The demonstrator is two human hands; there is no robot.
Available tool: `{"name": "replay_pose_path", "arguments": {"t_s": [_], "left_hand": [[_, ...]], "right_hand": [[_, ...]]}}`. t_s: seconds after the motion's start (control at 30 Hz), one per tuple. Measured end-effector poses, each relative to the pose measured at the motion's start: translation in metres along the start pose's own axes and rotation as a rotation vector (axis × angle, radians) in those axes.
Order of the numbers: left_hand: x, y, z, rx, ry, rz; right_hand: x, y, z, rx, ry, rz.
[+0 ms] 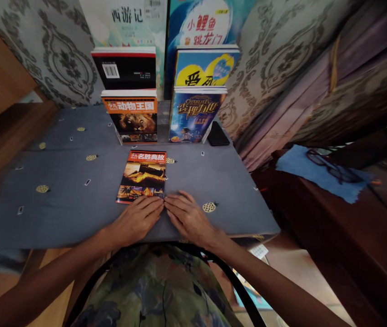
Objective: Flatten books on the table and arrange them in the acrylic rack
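Note:
An orange-topped book (143,175) with white Chinese title characters and a golden landscape picture lies flat on the grey cloth-covered table (67,200). My left hand (141,219) lies flat at the lower edge of this book, its fingers stretched out and pointing right. It appears to touch the book's lower right corner. Just right of the book, my right hand (190,218) rests on the cloth with fingers extended to the left. The fingertips of both hands meet or nearly meet. Neither hand holds anything.
Behind the book, a clear rack (162,131) bears upright books in two columns, including a lion-cover book (135,120) and a blue book (193,116). A black phone (218,135) lies beside it. Glasses (333,165) rest on a blue cloth (299,165) at right.

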State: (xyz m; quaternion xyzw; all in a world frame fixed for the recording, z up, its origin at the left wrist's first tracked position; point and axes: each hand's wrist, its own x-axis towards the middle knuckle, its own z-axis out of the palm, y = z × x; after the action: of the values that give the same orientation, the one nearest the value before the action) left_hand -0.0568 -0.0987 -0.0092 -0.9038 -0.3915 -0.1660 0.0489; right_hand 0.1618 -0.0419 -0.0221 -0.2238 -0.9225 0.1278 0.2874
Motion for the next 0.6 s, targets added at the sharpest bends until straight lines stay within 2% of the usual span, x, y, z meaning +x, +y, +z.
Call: {"name": "replay_pose_path", "arguments": {"t_s": [0.17, 0.37, 0.6], "left_hand": [[0.002, 0.001, 0.001, -0.035, 0.005, -0.023], [0.000, 0.001, 0.000, 0.000, 0.065, -0.003], [-0.001, 0.003, 0.001, -0.007, 0.087, -0.016]], "right_hand": [[0.002, -0.001, -0.001, -0.002, -0.030, 0.002], [0.006, -0.001, -0.002, 0.001, 0.014, 0.040], [0.011, 0.005, 0.008, -0.050, -0.056, -0.002]]}}
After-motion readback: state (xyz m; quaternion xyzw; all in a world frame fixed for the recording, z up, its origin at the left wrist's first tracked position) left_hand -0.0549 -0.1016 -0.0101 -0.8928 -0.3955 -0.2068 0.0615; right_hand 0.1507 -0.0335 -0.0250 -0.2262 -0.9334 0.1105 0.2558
